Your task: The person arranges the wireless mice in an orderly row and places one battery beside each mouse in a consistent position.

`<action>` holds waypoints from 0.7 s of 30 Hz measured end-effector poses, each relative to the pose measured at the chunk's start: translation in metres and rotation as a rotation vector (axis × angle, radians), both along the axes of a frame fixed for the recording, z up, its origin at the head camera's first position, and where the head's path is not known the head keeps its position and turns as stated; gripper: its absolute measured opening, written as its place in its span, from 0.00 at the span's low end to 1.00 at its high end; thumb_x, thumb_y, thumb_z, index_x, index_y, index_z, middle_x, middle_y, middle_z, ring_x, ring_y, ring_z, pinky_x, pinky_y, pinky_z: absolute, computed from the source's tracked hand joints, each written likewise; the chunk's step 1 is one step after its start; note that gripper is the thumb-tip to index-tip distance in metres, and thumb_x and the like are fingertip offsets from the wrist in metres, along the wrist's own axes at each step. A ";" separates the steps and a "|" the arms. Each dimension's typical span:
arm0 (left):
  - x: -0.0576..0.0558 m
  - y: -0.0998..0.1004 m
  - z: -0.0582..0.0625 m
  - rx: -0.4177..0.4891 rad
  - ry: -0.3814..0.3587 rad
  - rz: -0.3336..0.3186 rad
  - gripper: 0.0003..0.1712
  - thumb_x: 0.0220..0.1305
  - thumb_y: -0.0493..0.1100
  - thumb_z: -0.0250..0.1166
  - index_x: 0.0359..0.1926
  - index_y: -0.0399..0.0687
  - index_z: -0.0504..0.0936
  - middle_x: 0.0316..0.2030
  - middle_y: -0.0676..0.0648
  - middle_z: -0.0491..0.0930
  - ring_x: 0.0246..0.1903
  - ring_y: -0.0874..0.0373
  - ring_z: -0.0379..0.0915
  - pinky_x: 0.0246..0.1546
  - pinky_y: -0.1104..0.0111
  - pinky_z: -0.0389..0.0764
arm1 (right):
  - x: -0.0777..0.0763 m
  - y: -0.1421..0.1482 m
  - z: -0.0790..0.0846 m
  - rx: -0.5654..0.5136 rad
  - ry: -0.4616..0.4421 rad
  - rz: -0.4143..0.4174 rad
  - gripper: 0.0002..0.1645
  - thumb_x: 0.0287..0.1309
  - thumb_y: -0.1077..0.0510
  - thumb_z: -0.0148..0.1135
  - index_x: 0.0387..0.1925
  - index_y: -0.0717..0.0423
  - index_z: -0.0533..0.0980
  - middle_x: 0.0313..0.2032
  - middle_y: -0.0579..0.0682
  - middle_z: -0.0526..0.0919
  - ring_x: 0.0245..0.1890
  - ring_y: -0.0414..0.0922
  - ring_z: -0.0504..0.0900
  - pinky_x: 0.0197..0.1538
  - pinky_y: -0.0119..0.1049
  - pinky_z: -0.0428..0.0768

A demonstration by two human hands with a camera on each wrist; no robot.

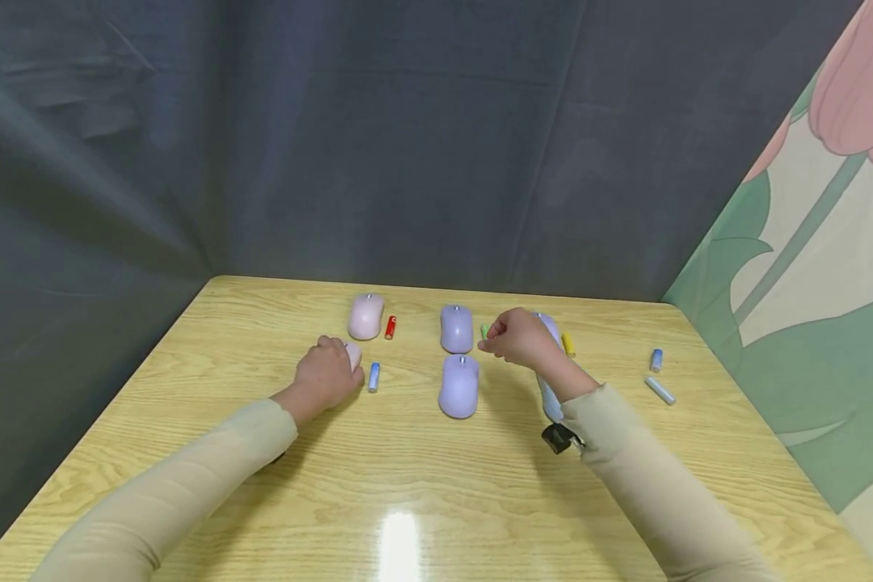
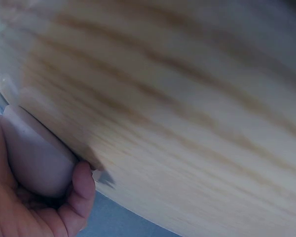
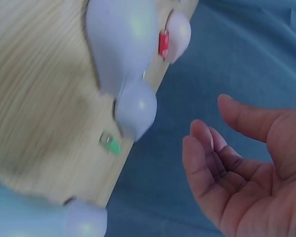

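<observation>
My left hand [image 1: 327, 373] grips a pale pink computer mouse [image 2: 37, 153], its fingers curled round the sides. Much of that mouse is hidden by the hand in the head view. Close by on the right lies a blue battery [image 1: 374, 377]. Over the table, my right hand [image 1: 522, 338] is held near a small green battery [image 1: 484, 331]. In the right wrist view its thumb and relaxed fingers stand apart with nothing between them, and the green battery [image 3: 109, 142] lies on the wood. Two lilac mice [image 1: 457, 329] sit one behind the other left of this hand.
Another pink mouse [image 1: 366, 316] and a red battery [image 1: 390, 327] lie at the back left. Bluish mice [image 1: 550, 402] are partly hidden behind the right arm, beside a yellow battery [image 1: 568, 344]. Farther right are a blue battery [image 1: 657, 360] and a pale battery [image 1: 660, 390]. Dark curtain stands behind.
</observation>
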State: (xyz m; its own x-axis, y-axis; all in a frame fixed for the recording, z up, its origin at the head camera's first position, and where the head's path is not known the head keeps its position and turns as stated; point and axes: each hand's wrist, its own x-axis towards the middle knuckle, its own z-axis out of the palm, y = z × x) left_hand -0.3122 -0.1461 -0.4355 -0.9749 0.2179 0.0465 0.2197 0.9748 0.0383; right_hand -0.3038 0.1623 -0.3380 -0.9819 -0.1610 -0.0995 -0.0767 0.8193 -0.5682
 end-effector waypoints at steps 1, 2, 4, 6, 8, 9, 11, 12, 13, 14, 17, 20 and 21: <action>0.000 0.000 0.000 -0.002 0.000 0.000 0.34 0.65 0.55 0.53 0.42 0.19 0.70 0.27 0.39 0.64 0.21 0.51 0.71 0.17 0.64 0.77 | 0.001 0.005 0.000 -0.002 -0.003 -0.009 0.12 0.57 0.56 0.68 0.31 0.61 0.77 0.26 0.52 0.80 0.26 0.45 0.78 0.30 0.36 0.77; 0.000 0.000 0.000 -0.002 -0.001 0.000 0.34 0.65 0.55 0.53 0.42 0.19 0.70 0.27 0.39 0.63 0.21 0.52 0.71 0.17 0.64 0.77 | 0.002 0.010 0.001 0.001 -0.003 -0.017 0.12 0.57 0.56 0.68 0.32 0.61 0.76 0.26 0.51 0.79 0.26 0.45 0.78 0.31 0.35 0.77; 0.000 0.000 0.000 -0.007 -0.003 -0.003 0.34 0.65 0.55 0.53 0.42 0.20 0.70 0.26 0.39 0.63 0.20 0.52 0.71 0.17 0.64 0.77 | 0.003 0.020 0.000 0.002 0.003 -0.022 0.12 0.57 0.56 0.67 0.33 0.61 0.76 0.27 0.52 0.80 0.27 0.45 0.78 0.31 0.36 0.78; 0.000 0.000 0.000 -0.005 -0.006 -0.007 0.34 0.65 0.55 0.53 0.42 0.20 0.70 0.26 0.39 0.63 0.20 0.52 0.71 0.17 0.64 0.77 | 0.005 0.029 -0.001 -0.007 0.003 -0.028 0.12 0.58 0.57 0.67 0.34 0.62 0.76 0.27 0.52 0.80 0.28 0.45 0.79 0.32 0.36 0.78; 0.000 0.001 0.001 -0.007 -0.006 -0.015 0.33 0.65 0.55 0.53 0.42 0.19 0.70 0.26 0.39 0.63 0.20 0.52 0.71 0.17 0.64 0.76 | 0.008 0.039 -0.002 -0.014 0.007 -0.035 0.12 0.58 0.57 0.66 0.34 0.63 0.76 0.29 0.53 0.80 0.30 0.48 0.80 0.33 0.37 0.78; 0.000 0.001 0.001 -0.007 -0.006 -0.018 0.33 0.65 0.55 0.53 0.42 0.19 0.70 0.26 0.39 0.63 0.19 0.52 0.71 0.17 0.64 0.76 | 0.009 0.044 -0.003 -0.016 0.007 -0.038 0.12 0.59 0.57 0.66 0.35 0.63 0.76 0.29 0.53 0.81 0.31 0.48 0.81 0.33 0.38 0.79; 0.000 0.001 0.001 -0.002 -0.003 -0.022 0.33 0.65 0.54 0.53 0.42 0.19 0.70 0.26 0.39 0.63 0.19 0.52 0.70 0.16 0.64 0.76 | 0.012 0.053 -0.004 -0.020 0.005 -0.045 0.12 0.59 0.57 0.65 0.36 0.64 0.76 0.30 0.53 0.81 0.32 0.50 0.81 0.33 0.38 0.79; 0.000 0.001 0.001 0.000 -0.001 -0.023 0.33 0.65 0.54 0.53 0.42 0.19 0.70 0.26 0.39 0.63 0.19 0.52 0.70 0.16 0.65 0.76 | 0.013 0.058 -0.005 -0.018 0.006 -0.048 0.13 0.59 0.56 0.65 0.36 0.64 0.77 0.29 0.53 0.81 0.32 0.50 0.82 0.33 0.38 0.79; 0.000 0.001 0.000 0.001 0.001 -0.026 0.33 0.65 0.54 0.53 0.41 0.19 0.70 0.26 0.39 0.63 0.19 0.53 0.70 0.16 0.65 0.76 | 0.015 0.063 -0.006 -0.018 0.003 -0.050 0.13 0.60 0.56 0.65 0.36 0.65 0.77 0.30 0.54 0.81 0.33 0.52 0.82 0.33 0.39 0.79; 0.000 0.001 -0.001 0.004 0.001 -0.028 0.33 0.65 0.54 0.53 0.41 0.19 0.70 0.26 0.39 0.63 0.18 0.53 0.70 0.16 0.65 0.76 | 0.016 0.068 -0.007 -0.013 -0.001 -0.053 0.14 0.60 0.56 0.65 0.37 0.65 0.77 0.29 0.54 0.81 0.32 0.51 0.81 0.33 0.39 0.79; -0.001 -0.002 -0.004 0.009 -0.003 -0.027 0.33 0.65 0.54 0.53 0.41 0.20 0.70 0.26 0.39 0.63 0.19 0.53 0.70 0.16 0.65 0.76 | 0.018 0.084 -0.009 0.001 0.004 -0.060 0.15 0.59 0.56 0.65 0.37 0.66 0.76 0.30 0.54 0.81 0.31 0.50 0.81 0.33 0.39 0.79; 0.000 -0.006 -0.005 0.013 -0.006 -0.018 0.33 0.64 0.55 0.53 0.41 0.20 0.70 0.27 0.39 0.63 0.20 0.52 0.70 0.17 0.64 0.76 | 0.020 0.100 -0.010 0.017 0.016 -0.071 0.16 0.59 0.55 0.65 0.38 0.66 0.76 0.31 0.54 0.81 0.30 0.48 0.80 0.33 0.39 0.78; 0.001 -0.007 -0.004 0.017 -0.006 -0.015 0.33 0.64 0.54 0.53 0.41 0.20 0.69 0.27 0.39 0.64 0.20 0.52 0.70 0.18 0.63 0.76 | 0.020 0.105 -0.011 0.024 0.023 -0.073 0.16 0.59 0.55 0.65 0.38 0.66 0.76 0.31 0.54 0.81 0.30 0.48 0.80 0.33 0.39 0.78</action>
State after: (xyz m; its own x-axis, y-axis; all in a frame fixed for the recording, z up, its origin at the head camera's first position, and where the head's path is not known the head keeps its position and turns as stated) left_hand -0.3117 -0.1530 -0.4396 -0.9719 0.2313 0.0448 0.2336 0.9707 0.0562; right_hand -0.2834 0.2676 -0.3488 -0.9931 -0.0864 -0.0796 -0.0289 0.8363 -0.5474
